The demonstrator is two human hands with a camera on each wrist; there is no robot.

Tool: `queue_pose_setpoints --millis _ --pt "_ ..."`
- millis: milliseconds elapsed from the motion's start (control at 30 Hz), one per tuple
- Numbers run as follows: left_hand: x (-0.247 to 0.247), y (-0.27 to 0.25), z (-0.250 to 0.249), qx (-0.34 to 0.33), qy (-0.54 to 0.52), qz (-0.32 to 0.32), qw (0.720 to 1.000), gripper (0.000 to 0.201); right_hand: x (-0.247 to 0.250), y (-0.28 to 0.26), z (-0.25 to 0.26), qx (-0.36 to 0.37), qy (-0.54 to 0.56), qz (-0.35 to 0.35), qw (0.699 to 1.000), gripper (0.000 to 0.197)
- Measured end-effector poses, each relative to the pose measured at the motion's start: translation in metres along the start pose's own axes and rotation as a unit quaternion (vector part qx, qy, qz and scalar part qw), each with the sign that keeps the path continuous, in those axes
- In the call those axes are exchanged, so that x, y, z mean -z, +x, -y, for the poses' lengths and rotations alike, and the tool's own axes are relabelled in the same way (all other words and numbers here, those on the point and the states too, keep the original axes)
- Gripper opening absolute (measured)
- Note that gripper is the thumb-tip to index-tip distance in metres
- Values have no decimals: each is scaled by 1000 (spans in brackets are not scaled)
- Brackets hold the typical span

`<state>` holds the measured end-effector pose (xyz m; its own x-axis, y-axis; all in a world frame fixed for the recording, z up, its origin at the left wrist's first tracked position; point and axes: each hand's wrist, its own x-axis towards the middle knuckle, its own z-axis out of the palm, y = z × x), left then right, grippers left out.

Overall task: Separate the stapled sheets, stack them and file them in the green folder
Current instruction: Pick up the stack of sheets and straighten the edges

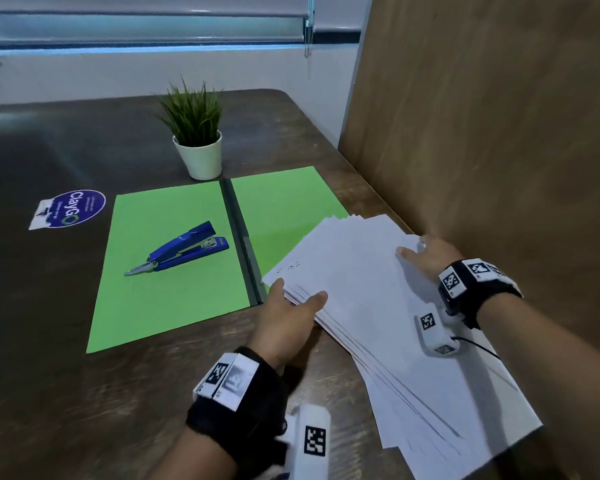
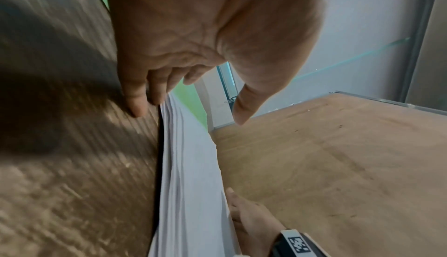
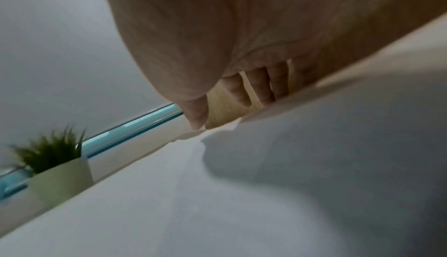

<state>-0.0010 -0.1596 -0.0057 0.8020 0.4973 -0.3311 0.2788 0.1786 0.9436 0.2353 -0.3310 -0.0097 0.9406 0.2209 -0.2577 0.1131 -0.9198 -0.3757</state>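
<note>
The green folder [image 1: 174, 289] lies open on the dark table, its spine running away from me. A fanned stack of white sheets [image 1: 378, 306] lies to its right, overlapping the right flap. My left hand [image 1: 297, 292] is at the stack's left edge, straight fingers [image 2: 137, 108] against the edge of the sheets [image 2: 188, 165] and thumb [image 1: 314, 299] over the top sheet. My right hand [image 1: 414, 247] is at the far right edge, its thumb touching the top sheet [image 3: 241, 194]. Its fingers [image 3: 258, 89] reach down past that edge. A blue stapler [image 1: 181, 249] rests on the left flap.
A potted plant [image 1: 198, 150] stands just behind the folder. A round blue sticker [image 1: 71, 209] sits on the table [image 1: 49, 341] to the left. A wooden partition [image 1: 482, 133] rises along the right side, close behind the sheets.
</note>
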Motion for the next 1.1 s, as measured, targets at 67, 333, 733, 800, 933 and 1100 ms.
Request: queue_pose_setpoints --millis 67,333,733,800,933,1100 --pt "-3 6 7 3 6 -3 1000 75 -5 7 -1 -4 23 1 1000 65" --pt "-20 11 20 -22 -9 -13 1000 80 -10 9 15 78 -130 30 988 70" --pt "-22 20 13 68 -226 -38 971 84 1 64 52 39 -101 16 994 125" --pt "-25 17 16 62 -217 -42 973 73 1 64 54 34 -84 29 995 128" --pt "-29 15 17 64 -200 -55 976 63 6 67 54 15 -43 73 996 121" --pt "-24 19 16 70 -186 -59 978 88 22 59 45 3 -8 104 995 72"
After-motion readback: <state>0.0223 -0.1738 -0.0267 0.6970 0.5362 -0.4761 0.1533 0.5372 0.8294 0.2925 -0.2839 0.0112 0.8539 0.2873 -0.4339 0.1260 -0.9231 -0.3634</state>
